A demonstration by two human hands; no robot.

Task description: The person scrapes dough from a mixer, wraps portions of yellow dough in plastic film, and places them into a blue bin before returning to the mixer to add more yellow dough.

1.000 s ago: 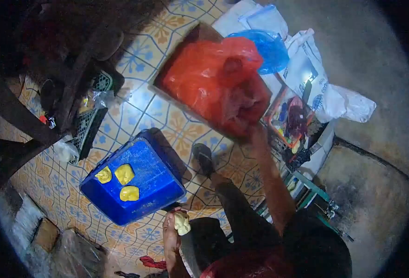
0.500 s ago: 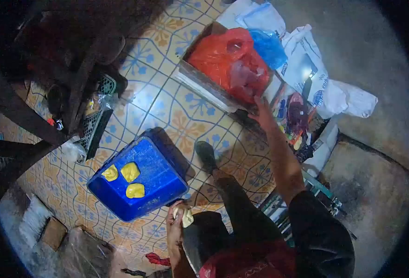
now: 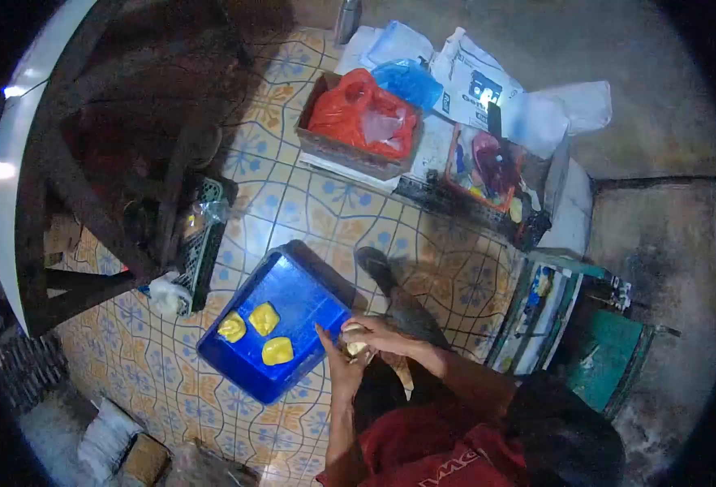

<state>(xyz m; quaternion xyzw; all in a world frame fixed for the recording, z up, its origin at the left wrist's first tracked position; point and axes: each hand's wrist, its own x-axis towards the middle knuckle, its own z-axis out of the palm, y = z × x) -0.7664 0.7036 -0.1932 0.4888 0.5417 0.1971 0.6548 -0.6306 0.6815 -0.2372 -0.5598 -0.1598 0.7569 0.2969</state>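
Note:
Both hands meet at the right edge of the blue plastic tub (image 3: pixel 307 284). My left hand (image 3: pixel 343 367) is wrapped round a pale yellow, dough-like lump (image 3: pixel 356 346), palm beneath it and thumb raised. Against the lump's upper side, my right hand (image 3: pixel 378 334) has its fingers curled over it, hiding part of it. Inside the tub lie three brighter yellow lumps, one at the left wall (image 3: pixel 231 326), one beside it (image 3: pixel 264 319) and one nearer to me (image 3: pixel 277 351). They look soft and smooth; exactly what they are cannot be made out.
A box (image 3: pixel 350 154) holding a red plastic bag (image 3: pixel 362 114) stands ahead. Right of it is an orange crate (image 3: pixel 479 174) of mixed items. A green crate (image 3: pixel 204 243) stands left, and a green metal case (image 3: pixel 605 357) to the right. My foot (image 3: pixel 374 268) is beside the tub.
My right hand has come back from beside the red bag to the lump in my left hand. The view has shifted, and the lumps in the tub keep their places.

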